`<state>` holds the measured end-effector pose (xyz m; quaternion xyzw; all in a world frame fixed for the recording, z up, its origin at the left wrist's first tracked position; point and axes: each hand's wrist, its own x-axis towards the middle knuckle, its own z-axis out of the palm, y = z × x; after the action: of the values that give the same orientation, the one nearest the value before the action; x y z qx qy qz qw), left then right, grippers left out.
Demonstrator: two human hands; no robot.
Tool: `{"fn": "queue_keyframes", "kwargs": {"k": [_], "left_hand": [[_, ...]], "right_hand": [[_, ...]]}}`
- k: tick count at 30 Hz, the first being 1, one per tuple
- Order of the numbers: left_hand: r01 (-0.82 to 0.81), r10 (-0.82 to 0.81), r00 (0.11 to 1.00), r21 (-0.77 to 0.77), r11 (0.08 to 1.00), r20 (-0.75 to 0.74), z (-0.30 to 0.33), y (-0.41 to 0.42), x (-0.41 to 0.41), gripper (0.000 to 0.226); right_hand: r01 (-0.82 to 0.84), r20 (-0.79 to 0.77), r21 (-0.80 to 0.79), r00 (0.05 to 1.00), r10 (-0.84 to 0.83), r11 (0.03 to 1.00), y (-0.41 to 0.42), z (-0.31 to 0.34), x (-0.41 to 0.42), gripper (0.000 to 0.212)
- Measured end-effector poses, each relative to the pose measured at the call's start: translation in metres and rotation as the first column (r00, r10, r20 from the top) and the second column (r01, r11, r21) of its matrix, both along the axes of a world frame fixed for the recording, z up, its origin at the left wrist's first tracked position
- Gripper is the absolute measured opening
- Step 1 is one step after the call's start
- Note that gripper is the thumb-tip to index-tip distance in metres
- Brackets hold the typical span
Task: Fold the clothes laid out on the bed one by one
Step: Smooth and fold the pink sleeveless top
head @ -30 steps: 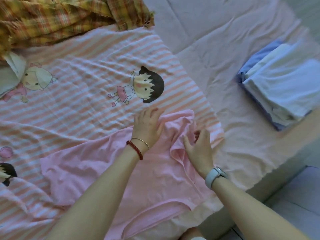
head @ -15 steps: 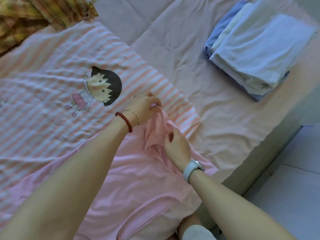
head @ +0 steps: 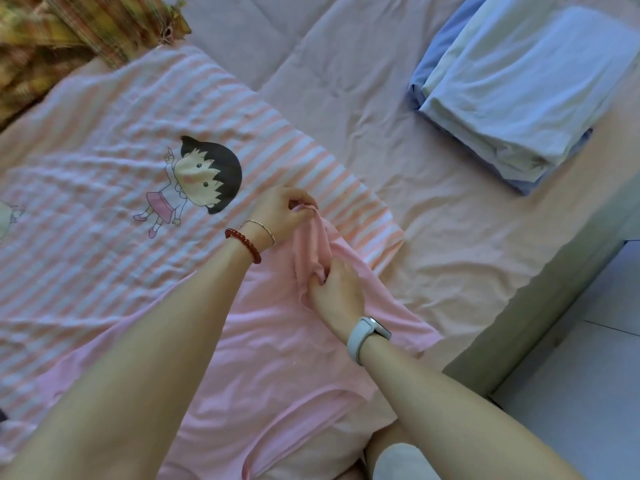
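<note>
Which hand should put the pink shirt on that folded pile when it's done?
Probably the right hand: the folded pale blue pile lies on its side. Both hands, left hand too, grip the soft pink shirt.

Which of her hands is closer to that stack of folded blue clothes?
The right hand, though neither is close. The folded blue stack lies far up and to its right, across bare sheet. The left hand is further left, pinching the pink garment.
</note>
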<state>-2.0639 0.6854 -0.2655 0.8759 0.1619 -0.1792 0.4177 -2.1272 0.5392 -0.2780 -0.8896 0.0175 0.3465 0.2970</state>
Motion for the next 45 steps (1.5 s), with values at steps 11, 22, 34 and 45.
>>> {"fn": "queue_keyframes", "kwargs": {"k": [11,22,34,45], "left_hand": [[-0.013,0.008,0.998,0.076,0.997,0.064,-0.011,-0.006,0.001,0.012],[-0.134,0.114,0.979,0.112,0.985,0.17,-0.002,-0.011,-0.005,0.024],[-0.01,-0.103,0.979,0.544,0.839,0.177,-0.007,-0.087,-0.165,0.046],[0.19,-0.036,0.945,0.453,0.871,-0.326,-0.038,-0.093,-0.139,0.063]], "right_hand": [[0.293,-0.128,0.337,0.956,-0.265,0.895,-0.067,-0.006,0.037,0.02],[0.052,0.182,0.231,0.979,-0.095,0.972,-0.068,-0.002,0.032,0.008],[-0.434,0.016,-0.157,0.897,0.441,0.887,-0.125,-0.016,-0.079,0.026],[-0.424,-0.044,-0.279,0.902,0.43,0.861,-0.182,-0.009,-0.087,0.024]]}}
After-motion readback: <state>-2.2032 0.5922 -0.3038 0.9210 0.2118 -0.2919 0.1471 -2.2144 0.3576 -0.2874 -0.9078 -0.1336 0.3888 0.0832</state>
